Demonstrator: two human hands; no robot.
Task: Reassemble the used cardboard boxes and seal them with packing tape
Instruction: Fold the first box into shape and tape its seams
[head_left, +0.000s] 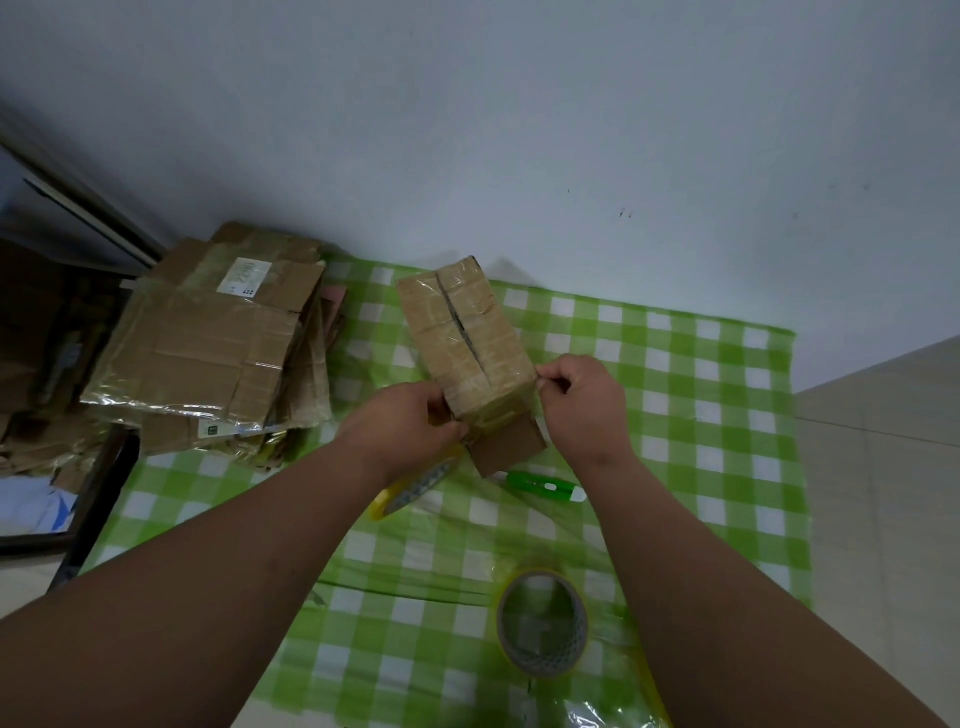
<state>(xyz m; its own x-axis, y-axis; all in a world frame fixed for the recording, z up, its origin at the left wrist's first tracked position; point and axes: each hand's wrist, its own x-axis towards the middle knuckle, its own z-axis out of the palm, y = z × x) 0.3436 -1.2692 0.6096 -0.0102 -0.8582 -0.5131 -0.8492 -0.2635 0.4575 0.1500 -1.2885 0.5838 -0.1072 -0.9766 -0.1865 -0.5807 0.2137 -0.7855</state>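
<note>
A small brown cardboard box (465, 332) stands on the green checked cloth (675, 415), its two top flaps meeting along a dark open seam under old clear tape. My left hand (410, 421) grips the box's near left corner. My right hand (579, 397) pinches the near right corner with thumb and forefinger. A loose flap (506, 449) hangs from the near end. One roll of clear packing tape (543, 621) lies near me on the cloth. A second roll with a yellow rim (402, 493) lies partly hidden under my left wrist.
A stack of flattened used cardboard boxes (208, 343) lies at the cloth's left edge. A green utility knife (543, 486) rests just in front of the box. A dark frame (98, 499) stands at the left. Bare floor tiles (883, 493) lie to the right.
</note>
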